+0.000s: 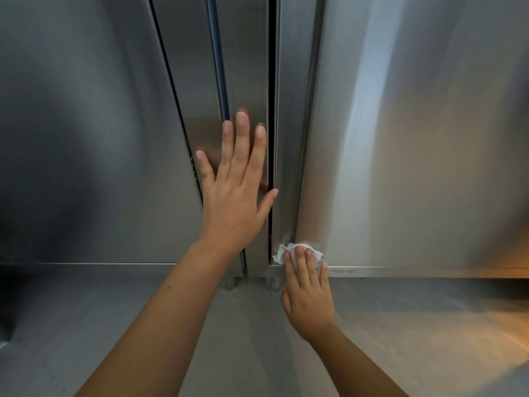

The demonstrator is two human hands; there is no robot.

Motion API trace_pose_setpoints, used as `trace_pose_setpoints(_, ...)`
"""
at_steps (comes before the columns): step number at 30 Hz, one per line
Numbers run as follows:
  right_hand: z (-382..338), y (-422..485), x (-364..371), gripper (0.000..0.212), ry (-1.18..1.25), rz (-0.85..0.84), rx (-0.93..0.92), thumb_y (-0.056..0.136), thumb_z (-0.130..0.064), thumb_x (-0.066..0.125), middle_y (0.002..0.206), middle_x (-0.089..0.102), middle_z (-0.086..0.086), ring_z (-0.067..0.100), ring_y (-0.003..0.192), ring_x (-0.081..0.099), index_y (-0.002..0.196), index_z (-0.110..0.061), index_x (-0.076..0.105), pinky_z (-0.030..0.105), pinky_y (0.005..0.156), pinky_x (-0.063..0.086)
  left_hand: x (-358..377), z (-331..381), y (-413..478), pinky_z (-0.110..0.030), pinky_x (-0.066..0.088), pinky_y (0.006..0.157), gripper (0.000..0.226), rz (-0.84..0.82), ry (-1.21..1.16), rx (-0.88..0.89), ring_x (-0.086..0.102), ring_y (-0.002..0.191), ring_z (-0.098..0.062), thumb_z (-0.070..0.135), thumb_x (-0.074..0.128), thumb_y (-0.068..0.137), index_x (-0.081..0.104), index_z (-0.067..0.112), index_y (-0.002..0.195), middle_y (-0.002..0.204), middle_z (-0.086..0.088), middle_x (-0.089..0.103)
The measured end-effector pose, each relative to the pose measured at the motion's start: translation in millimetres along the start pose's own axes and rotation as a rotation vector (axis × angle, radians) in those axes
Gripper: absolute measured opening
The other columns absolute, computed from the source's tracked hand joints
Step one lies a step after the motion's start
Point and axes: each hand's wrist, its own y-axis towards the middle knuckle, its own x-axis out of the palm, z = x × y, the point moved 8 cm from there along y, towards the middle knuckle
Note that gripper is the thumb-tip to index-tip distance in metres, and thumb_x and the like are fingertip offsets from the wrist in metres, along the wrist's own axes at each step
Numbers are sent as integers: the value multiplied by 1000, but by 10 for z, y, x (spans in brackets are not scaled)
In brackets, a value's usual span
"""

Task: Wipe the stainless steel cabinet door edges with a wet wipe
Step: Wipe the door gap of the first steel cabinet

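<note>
My right hand (307,299), fingers straight, presses the wet wipe (296,250) on the right door (415,167) bottom corner; my left hand (234,202), flat and open, seemingly touches the left door (246,67).

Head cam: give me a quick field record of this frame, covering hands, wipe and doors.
view: head camera, looking down at stainless cabinet doors
left hand: flat, fingers straight, laid on the steel panel left of the dark gap
right hand: fingers press the wet wipe on the right door, lower inner corner
wet wipe: white, crumpled
floor: grey
</note>
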Motion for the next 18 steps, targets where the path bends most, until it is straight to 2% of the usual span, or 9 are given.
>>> trace_pose_setpoints(4, 32, 245, -294, 63, 19, 91, 9, 86, -32, 34, 147, 19, 14, 23, 142, -17, 142, -5, 26, 44, 111, 1, -19, 19, -18, -58, 6, 106, 85, 41, 66, 26, 16, 138, -34, 28, 69, 79, 21, -1, 142, 149, -22, 18)
trace_pose_setpoints(7, 52, 484, -587, 70, 23, 154, 52, 86, -31, 34, 147, 13, 18, 25, 141, -17, 147, -3, 14, 49, 113, 6, -56, 96, -5, -58, 12, 107, 73, 89, 126, 22, 24, 137, -35, 27, 61, 85, 24, -1, 142, 147, -25, 28)
trace_pose_setpoints(10, 86, 633, -852, 65, 50, 197, 37, 83, -29, 35, 147, 13, 18, 26, 142, -12, 142, -3, 29, 54, 107, 13, -91, 191, 45, -56, 13, 108, 65, 115, 160, 56, 17, 138, -26, 28, 48, 91, 21, 0, 143, 149, -15, 18)
trace_pose_setpoints(13, 108, 736, -1119, 59, -24, 253, -18, 81, -28, 37, 145, 20, 18, 34, 139, 15, 136, -7, 45, 57, 102, 21, -206, 153, 210, -58, 12, 108, 64, 128, 142, 20, 13, 139, -25, 29, 45, 92, 22, 0, 144, 148, -11, 10)
trace_pose_setpoints(15, 108, 801, -1268, 58, -57, 276, -40, 80, -28, 37, 144, 24, 18, 35, 134, 24, 133, -8, 49, 56, 100, 27, -283, 116, 320, -59, 12, 107, 65, 132, 115, 2, 12, 138, -25, 29, 46, 91, 23, 0, 143, 148, -12, 10)
trace_pose_setpoints(18, 113, 954, -1498, 58, -65, 331, -40, 79, -27, 38, 143, 24, 19, 34, 132, 27, 133, -8, 50, 56, 100, 28, -396, 112, 463, -58, 12, 108, 67, 166, 142, 27, 10, 139, -23, 31, 46, 90, 20, 1, 144, 149, -12, 10)
